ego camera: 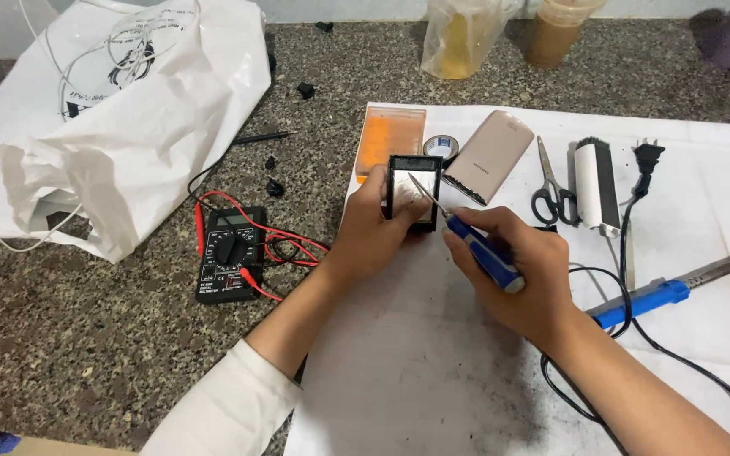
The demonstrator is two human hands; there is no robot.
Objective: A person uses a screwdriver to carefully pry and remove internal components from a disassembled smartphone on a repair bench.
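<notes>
The left hand (373, 230) was closed around a small black case (414, 192) with a shiny face, fingers wrapped along its left edge and thumb near its lower corner, holding it tilted up off the white sheet (433, 363) that covered the right part of the stone counter (86, 338). The right hand (521, 270) was closed in a fist around the blue handle of a screwdriver (466, 236), whose thin metal shaft slanted up and left so that its tip lay on the shiny face of the case.

Just behind the case lay an orange box (386, 139), a roll of tape (441, 146) and a beige power bank (490, 156). Farther right on the sheet were scissors (553, 190), a white and black brush-like block (597, 186), a black plug (647, 156) with its cord, and a blue-handled soldering iron (661, 297). Left of the sheet, on the bare counter, sat a black multimeter (230, 253) with red and black leads curling around it, and beyond it a crumpled white plastic bag (120, 110). At the back edge stood a clear bag (458, 38) and a plastic cup (558, 29).
</notes>
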